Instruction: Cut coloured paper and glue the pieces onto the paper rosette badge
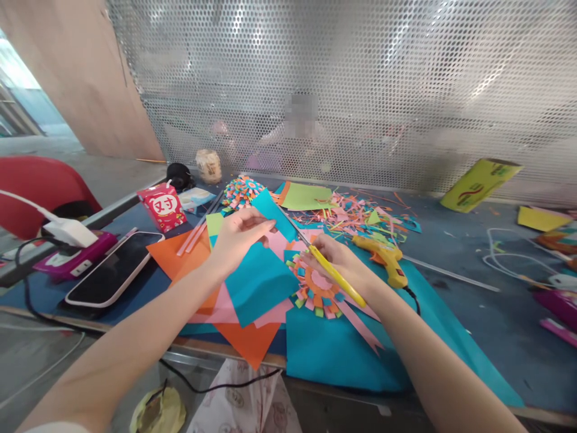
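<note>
My left hand [243, 234] pinches a strip of blue paper [274, 211] between thumb and fingers, holding it above the table. In my right hand [338, 258] is a pair of scissors [336, 275] with yellow handles, its blades lying along the strip's right edge. I cannot tell how far the blades are apart. Below my hands lies a larger blue sheet [259, 279], over pink and orange paper [183, 260]. A fringed paper rosette [318, 285] in orange, pink, blue and green, with a pink ribbon tail, rests under my right hand.
A yellow glue gun [383, 258] lies right of my right hand. Paper scraps [351, 216] and another fringed rosette [243, 191] are farther back. A phone [112, 267], a purple power strip [74, 255] and a red tissue pack [162, 206] occupy the left. Perforated metal [360, 78] closes off the back.
</note>
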Available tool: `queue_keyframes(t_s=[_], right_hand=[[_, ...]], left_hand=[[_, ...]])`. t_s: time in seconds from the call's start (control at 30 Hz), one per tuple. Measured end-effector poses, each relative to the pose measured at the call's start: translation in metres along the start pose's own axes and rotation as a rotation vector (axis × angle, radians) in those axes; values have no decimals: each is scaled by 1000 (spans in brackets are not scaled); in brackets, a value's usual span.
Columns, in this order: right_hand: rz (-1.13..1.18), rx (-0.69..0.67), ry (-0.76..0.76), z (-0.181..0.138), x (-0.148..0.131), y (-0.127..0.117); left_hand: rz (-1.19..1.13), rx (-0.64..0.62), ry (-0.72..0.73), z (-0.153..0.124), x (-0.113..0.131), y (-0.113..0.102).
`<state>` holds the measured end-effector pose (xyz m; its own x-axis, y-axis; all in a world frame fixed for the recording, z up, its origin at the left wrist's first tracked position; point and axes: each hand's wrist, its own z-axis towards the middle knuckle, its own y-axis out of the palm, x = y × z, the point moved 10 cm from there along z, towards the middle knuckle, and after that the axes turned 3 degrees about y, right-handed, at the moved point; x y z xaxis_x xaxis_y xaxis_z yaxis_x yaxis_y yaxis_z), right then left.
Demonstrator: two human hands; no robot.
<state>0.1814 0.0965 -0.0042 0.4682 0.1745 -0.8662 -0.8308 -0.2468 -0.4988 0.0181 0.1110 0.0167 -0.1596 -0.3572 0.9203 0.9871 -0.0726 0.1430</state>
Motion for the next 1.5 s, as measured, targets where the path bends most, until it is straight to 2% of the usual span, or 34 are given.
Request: queue_keyframes(t_s=[0.63, 1.03, 1.2, 1.5], right_hand=[[-106, -28, 13, -4, -5, 4], [-174, 8, -16, 0, -3, 0], [-176, 8, -24, -4, -9, 0], [-113, -6, 5, -3, -1, 3]], left_hand=[[-23, -53, -55, -3, -3, 6], [-32, -67, -96, -3, -8, 9], [-36, -60, -118, -3, -9, 8], [9, -95, -166, -7, -12, 14]])
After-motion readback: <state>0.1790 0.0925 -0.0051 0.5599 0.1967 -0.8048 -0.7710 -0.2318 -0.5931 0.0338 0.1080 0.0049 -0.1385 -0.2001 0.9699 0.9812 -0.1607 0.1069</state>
